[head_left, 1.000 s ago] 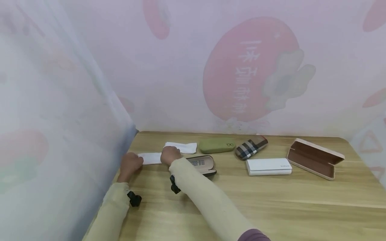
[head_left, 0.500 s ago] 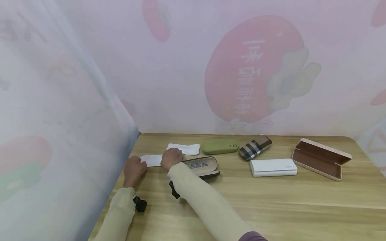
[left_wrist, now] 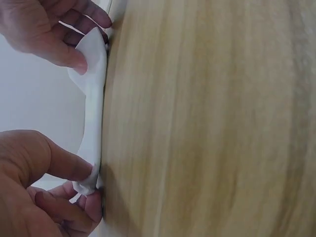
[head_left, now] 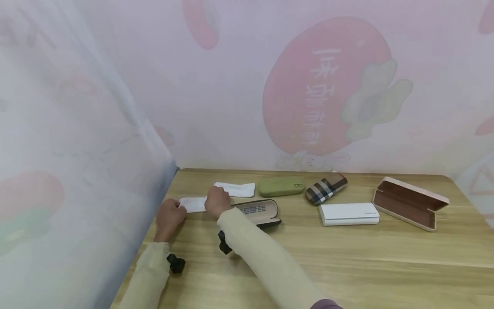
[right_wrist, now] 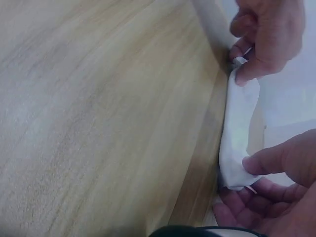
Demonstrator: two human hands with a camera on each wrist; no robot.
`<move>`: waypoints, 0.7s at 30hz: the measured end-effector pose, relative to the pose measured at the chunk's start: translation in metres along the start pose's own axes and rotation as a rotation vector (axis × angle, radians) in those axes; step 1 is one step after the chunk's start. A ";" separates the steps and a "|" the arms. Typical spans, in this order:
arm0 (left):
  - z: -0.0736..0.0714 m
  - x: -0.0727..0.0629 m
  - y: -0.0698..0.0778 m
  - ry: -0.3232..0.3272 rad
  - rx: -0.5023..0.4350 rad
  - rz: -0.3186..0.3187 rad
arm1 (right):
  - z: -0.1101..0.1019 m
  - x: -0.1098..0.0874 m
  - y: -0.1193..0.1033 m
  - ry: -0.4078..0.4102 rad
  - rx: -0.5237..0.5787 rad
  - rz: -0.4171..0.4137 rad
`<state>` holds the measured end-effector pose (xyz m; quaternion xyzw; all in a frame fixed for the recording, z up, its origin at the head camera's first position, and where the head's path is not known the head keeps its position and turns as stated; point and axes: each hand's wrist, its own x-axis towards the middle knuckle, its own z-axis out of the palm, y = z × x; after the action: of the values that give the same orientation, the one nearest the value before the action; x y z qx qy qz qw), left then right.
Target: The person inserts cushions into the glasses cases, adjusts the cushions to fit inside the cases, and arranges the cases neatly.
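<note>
A narrow, soft strip of white cloth lies along the table's far left part. My left hand pinches its left end between thumb and fingers, plainly seen in the left wrist view, where the cloth runs up to the other hand. At the opposite end my right hand holds the cloth, thumb on top and fingers under the edge; the right wrist view shows that thumb. Just behind lies a second white cloth. An open dark glasses case with a pale lining sits right of my right hand, partly hidden by the sleeve.
Along the back stand a green glasses case and a plaid one. Farther right are a white case and an open brown-lined case. Walls border the wooden table at the left and back.
The head view has shifted slightly. Both hands keep hold of the cloth's ends, with little visible movement; the cases have not moved on the table.
</note>
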<state>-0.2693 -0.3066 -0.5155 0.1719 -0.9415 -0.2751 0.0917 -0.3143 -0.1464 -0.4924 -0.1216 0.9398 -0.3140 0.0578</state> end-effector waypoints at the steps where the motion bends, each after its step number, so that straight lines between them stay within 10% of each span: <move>1: -0.001 0.000 -0.001 -0.012 -0.010 -0.006 | -0.001 0.000 0.001 -0.005 0.059 -0.006; 21: -0.011 -0.012 -0.003 -0.068 -0.231 -0.119 | -0.027 0.000 0.005 0.016 0.314 0.033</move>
<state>-0.2547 -0.3103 -0.5089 0.2061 -0.8943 -0.3924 0.0623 -0.3201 -0.1269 -0.4739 -0.0931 0.8815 -0.4570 0.0737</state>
